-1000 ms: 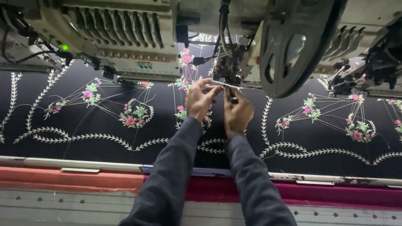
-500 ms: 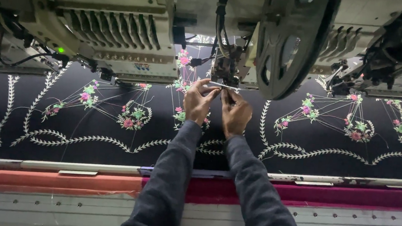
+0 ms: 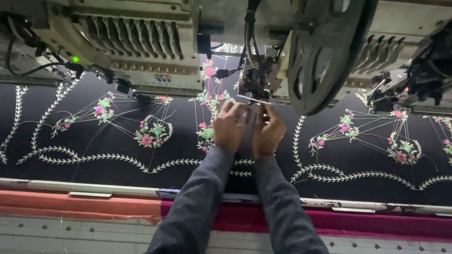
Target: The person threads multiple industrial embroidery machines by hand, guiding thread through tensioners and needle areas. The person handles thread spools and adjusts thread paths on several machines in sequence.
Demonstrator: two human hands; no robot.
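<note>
Both hands reach to the far middle of the scene, under the needle head of a multi-head embroidery machine. The left hand and the right hand sit side by side, nearly touching, backs up, their fingers curled toward the needle area. Whether they pinch a thread or only touch the machine part cannot be told; the fingertips are hidden against the metal and nothing distinct shows between them. Grey sleeves run from the near edge up to the wrists.

Under the hands lies a black fabric, stretched flat with its long axis running left to right across the whole view. It carries repeated embroidered motifs: pink and green flower clusters joined by thin pale stitch lines, and white leafy vines that curve along the near part of the cloth and climb upright between the motifs. The same motif repeats to the right and at both side edges.

A large round grey wheel hangs just right of the needle head. A small green light glows on the left machine head, and a small rectangular label with coloured marks sits on the pale housing below the row of dark slots. Along the near side runs a pale metal frame rail, then a band of orange-red and magenta cloth, then a grey riveted panel.
</note>
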